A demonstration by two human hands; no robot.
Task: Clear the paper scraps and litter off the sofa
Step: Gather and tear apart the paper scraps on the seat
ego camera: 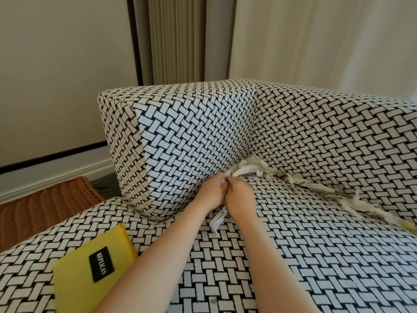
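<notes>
Yellow cloth [90, 265] lay nearest to us on the sofa [316, 256] seat. Our left hand [211, 192] and right hand [240, 199] met, fingers curled and clamped on paper scraps [246, 170] near the armrest corner. We judged them light, soft, easy to tear, best gathered by bunches. Their line ran along the seat-back crease, from corner toward the right.

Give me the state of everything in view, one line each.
Paper scraps, strewn along the back crease.
Left hand, grips scraps at the corner.
Right hand, grips the same bunch.
Yellow pouch, flat, label up.
Wicker basket, beside the sofa.
</notes>
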